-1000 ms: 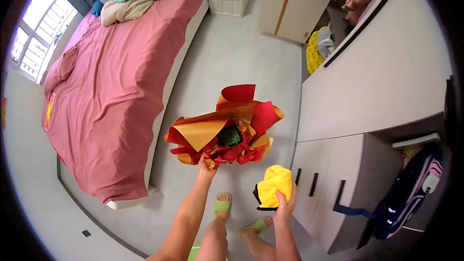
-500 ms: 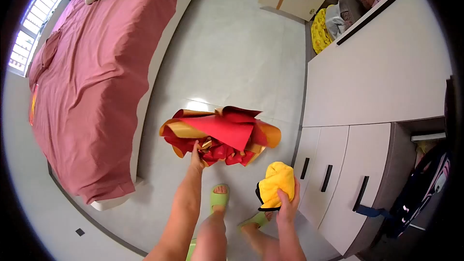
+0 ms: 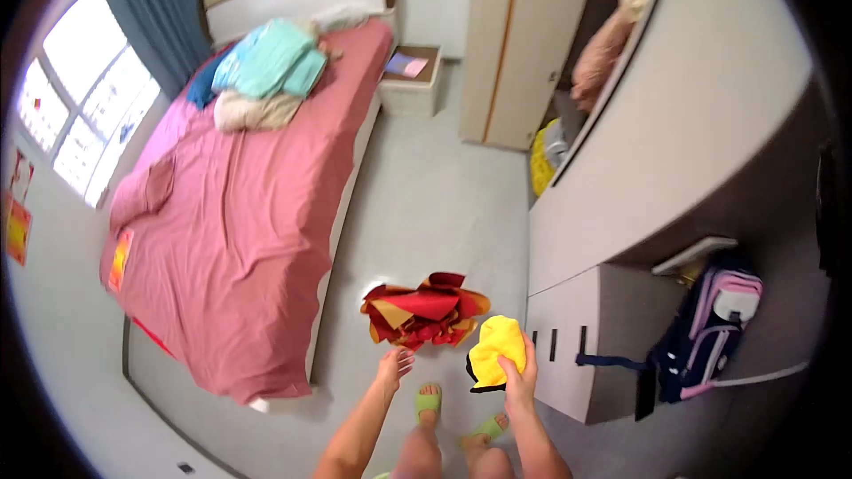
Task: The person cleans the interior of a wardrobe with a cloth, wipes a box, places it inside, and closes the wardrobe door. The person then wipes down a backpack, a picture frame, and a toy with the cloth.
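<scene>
A crumpled bundle of red and gold wrapping paper [image 3: 424,309] is over the grey floor ahead of my feet; whether it rests fully on the floor is hard to tell. Just below its near edge is my left hand [image 3: 396,367], open, fingers stretched toward the paper with a small gap between. My right hand [image 3: 522,375] grips a folded yellow cloth [image 3: 497,346] with black edging, thumb on top and fingers behind it. The cloth is held to the right of the paper bundle, above my green slippers.
A bed with a pink sheet [image 3: 240,248] lines the left side, with folded bedding [image 3: 271,62] near its headboard. On the right stand pale cabinets [image 3: 564,328], an open wardrobe door [image 3: 497,44] and a dark backpack [image 3: 710,328]. A nightstand [image 3: 410,98] is at the back.
My left hand has let go of the paper bundle and drawn back from it; the bundle is lower and farther away. The view has tilted up. My right hand still holds the yellow cloth.
</scene>
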### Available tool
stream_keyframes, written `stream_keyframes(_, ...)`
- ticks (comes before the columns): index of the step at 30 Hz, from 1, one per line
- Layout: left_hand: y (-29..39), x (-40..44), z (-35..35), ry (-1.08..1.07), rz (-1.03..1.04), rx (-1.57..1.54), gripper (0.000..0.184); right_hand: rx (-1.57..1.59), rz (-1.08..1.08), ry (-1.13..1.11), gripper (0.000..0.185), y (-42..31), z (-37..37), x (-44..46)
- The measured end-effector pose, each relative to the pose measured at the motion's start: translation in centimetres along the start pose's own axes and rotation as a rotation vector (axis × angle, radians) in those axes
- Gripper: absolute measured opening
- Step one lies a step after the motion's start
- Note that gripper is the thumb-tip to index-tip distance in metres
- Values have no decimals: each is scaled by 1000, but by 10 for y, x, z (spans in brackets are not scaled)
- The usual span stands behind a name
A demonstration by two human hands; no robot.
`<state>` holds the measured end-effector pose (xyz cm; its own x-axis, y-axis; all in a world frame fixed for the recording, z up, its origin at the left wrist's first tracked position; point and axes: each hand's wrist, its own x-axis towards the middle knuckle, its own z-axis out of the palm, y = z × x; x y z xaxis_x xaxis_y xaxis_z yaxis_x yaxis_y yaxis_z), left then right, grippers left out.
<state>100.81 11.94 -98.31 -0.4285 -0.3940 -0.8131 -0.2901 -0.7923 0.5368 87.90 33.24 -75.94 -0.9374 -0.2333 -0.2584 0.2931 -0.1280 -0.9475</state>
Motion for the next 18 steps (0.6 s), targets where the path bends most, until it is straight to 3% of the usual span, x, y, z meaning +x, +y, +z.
stream_keyframes(4,79,-76,81,-191,241,110,23,30,-147,-12,58,-72,-13,-21)
stream_keyframes(7,108,-164,190,-445,387,201,23,-12,-337,57,57,-118,-44,-36)
stream_keyframes(11,60,-246,321,-777,445,486,28,73,-392,233,58,-137,-137,-52)
stream_keyframes(12,81,-281,335,-887,402,540,29,11,-383,312,59,-181,-124,-76)
stream_keyframes(14,32,-290,396,-981,530,693,30,67,-417,398,59,-180,-185,-86)
stream_keyframes(15,13,-296,424,-1012,473,737,28,72,-405,474,61,-179,-214,-91)
stream_keyframes(18,-39,-300,501,-1052,599,941,51,157,-418,603,61,-191,-285,-113)
